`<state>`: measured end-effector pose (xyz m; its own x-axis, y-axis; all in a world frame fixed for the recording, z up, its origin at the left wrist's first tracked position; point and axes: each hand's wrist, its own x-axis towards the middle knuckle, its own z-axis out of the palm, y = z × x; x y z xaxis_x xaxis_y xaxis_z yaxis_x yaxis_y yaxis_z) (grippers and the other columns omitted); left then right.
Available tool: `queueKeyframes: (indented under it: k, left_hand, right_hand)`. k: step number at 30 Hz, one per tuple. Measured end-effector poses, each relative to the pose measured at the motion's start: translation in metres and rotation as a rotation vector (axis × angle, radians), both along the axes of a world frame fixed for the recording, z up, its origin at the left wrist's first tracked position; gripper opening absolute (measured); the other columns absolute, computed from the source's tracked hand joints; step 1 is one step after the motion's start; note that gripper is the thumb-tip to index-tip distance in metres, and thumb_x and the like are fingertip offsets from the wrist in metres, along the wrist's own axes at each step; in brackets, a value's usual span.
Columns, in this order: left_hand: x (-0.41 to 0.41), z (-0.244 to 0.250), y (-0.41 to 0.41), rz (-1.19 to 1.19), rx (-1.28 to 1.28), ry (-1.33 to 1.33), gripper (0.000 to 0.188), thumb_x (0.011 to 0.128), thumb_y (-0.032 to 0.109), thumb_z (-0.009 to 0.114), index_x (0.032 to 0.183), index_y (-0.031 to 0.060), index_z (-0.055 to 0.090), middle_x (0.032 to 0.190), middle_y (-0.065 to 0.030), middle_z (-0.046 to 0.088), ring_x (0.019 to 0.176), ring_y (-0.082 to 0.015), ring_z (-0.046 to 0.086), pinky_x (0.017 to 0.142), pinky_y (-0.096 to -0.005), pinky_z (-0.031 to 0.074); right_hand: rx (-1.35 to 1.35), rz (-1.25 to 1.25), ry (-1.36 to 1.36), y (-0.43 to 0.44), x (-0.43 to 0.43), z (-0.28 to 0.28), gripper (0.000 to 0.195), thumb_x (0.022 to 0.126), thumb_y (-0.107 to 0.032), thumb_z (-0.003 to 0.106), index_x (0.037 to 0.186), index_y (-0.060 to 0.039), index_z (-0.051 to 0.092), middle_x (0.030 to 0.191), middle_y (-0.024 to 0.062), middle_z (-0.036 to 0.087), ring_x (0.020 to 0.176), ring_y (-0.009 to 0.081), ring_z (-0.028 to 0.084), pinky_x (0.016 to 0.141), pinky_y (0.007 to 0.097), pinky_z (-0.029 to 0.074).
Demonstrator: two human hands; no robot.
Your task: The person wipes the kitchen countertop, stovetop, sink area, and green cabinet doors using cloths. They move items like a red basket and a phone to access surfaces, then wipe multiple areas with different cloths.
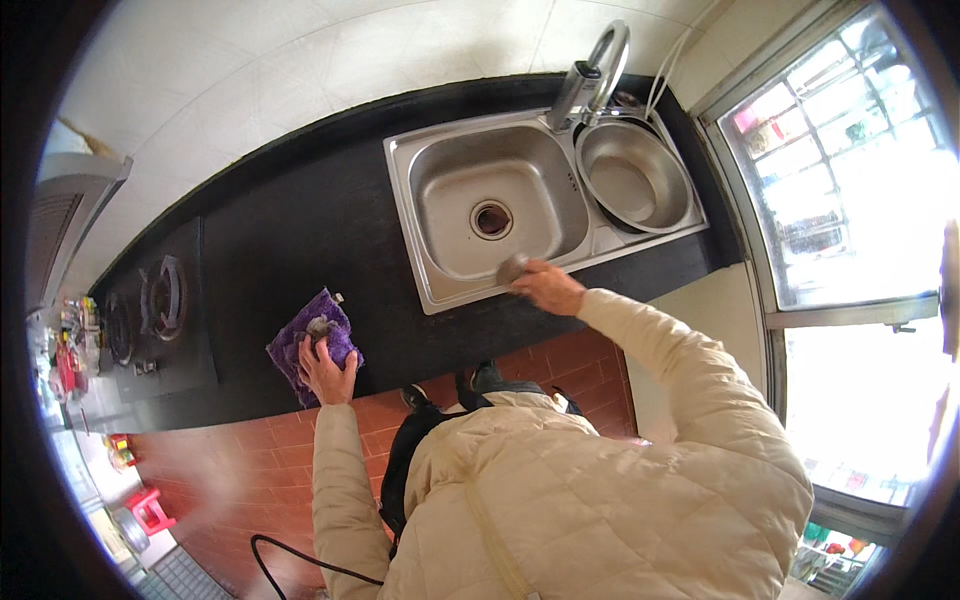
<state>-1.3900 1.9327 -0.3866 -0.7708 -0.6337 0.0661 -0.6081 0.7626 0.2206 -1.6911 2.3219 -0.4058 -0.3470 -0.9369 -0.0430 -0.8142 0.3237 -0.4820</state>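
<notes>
My left hand [328,373] lies on a purple cloth [289,341] on the black countertop [300,217], its fingers curled over a bunched part. A small greyish patch shows at the fingertips; whether it belongs to the cloth I cannot tell. With my right hand [550,289] I hold a small round grey thing [512,269] over the near rim of the stainless steel sink [433,296]. It is blurred, and could be a scouring pad or a drain strainer. The drain opening [492,220] looks dark and reddish inside.
A round steel basin [634,176] sits in the smaller right-hand part of the sink unit. The chrome faucet [600,75] rises behind it. On the left is a gas hob [163,300]. A barred window [825,165] is at the right, with red floor tiles [259,457] below.
</notes>
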Motion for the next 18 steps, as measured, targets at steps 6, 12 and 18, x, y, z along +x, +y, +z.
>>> queueKeyframes:
  k: [6,12,18]
  left_hand:
    - [0.007,-0.002,-0.007,-0.046,0.069,-0.027,0.068,0.079,0.046,0.074,0.134,0.0137,0.049,0.154,-0.0167,0.032,0.144,-0.0397,0.027,0.106,-0.0694,0.027]
    - [0.0,0.005,-0.002,-0.043,0.11,-0.051,0.066,0.078,0.045,0.074,0.131,0.0124,0.051,0.154,-0.0163,0.031,0.144,-0.0397,0.026,0.104,-0.0711,0.025]
    - [-0.007,0.003,0.004,-0.024,0.115,-0.029,0.061,0.077,0.039,0.077,0.125,0.0109,0.052,0.153,-0.0141,0.033,0.144,-0.0395,0.026,0.103,-0.074,0.022]
  right_hand:
    - [-0.246,-0.199,-0.141,-0.116,0.045,0.019,0.038,0.089,-0.017,0.067,0.125,-0.0068,0.06,0.12,0.018,0.05,0.115,0.0335,0.054,0.094,0.0448,0.05]
    - [-0.063,0.169,-0.06,-0.135,0.032,-0.006,0.046,0.082,-0.008,0.069,0.126,-0.0006,0.056,0.119,0.0184,0.047,0.116,0.0346,0.054,0.093,0.0451,0.052]
    - [-0.196,-0.058,-0.021,-0.176,0.007,-0.028,0.024,0.08,-0.002,0.066,0.103,-0.0031,0.058,0.107,0.0147,0.051,0.102,0.035,0.061,0.08,0.045,0.055]
